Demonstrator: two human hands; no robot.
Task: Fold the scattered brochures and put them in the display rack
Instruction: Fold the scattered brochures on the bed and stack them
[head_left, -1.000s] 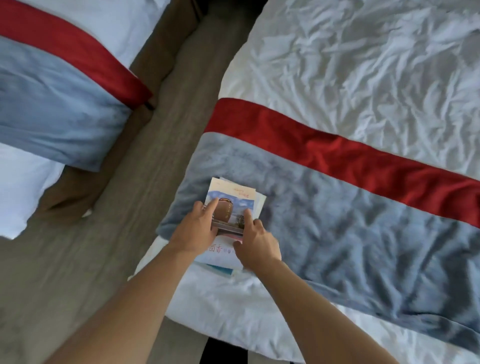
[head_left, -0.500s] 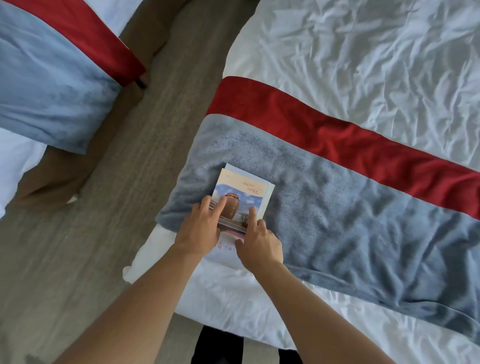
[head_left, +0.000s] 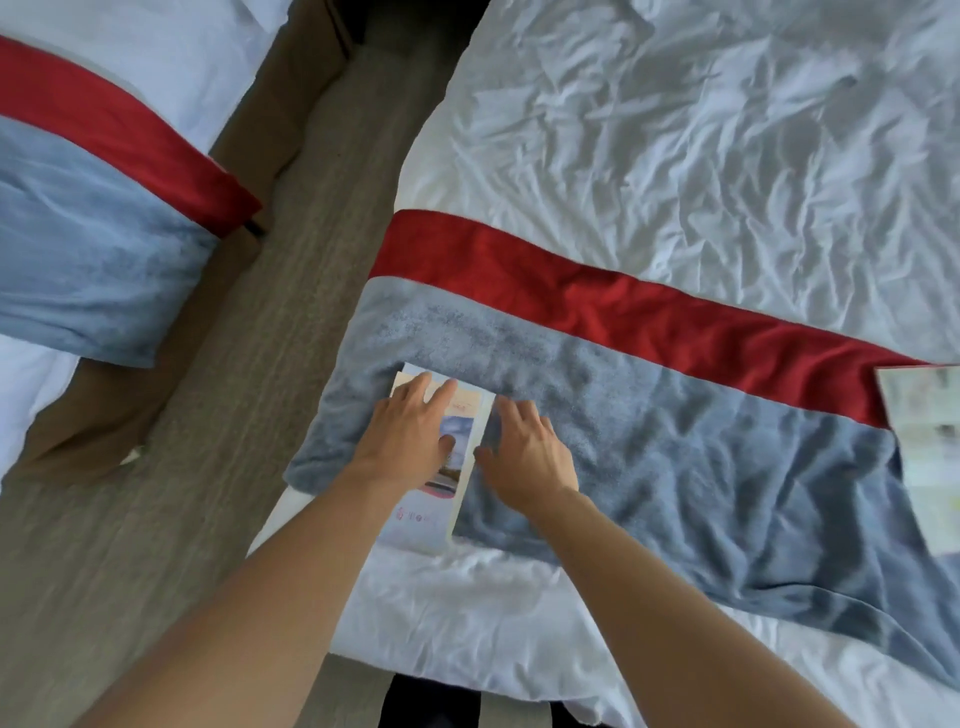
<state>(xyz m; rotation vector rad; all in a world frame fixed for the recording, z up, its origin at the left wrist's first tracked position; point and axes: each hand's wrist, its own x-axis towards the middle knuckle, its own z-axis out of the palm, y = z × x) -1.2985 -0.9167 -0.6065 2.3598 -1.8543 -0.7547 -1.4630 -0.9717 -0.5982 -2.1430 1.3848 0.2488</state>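
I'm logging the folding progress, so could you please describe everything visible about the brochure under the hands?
The brochure is a narrow, folded, glossy-looking paper strip lying flat on the grey bed runner, near the bed's corner. Its cover shows a sky photo and a red logo lower down. The left hand presses flat on it; the right hand rests beside its right edge.

Two brochures (head_left: 441, 483) (head_left: 930, 457), two hands (head_left: 410, 441) (head_left: 530, 452), two beds (head_left: 675, 156) (head_left: 78, 208).

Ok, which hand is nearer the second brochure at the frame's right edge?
Right. The right hand rests on the grey runner, well short of that brochure; the left hand presses the folded brochure, farther away.
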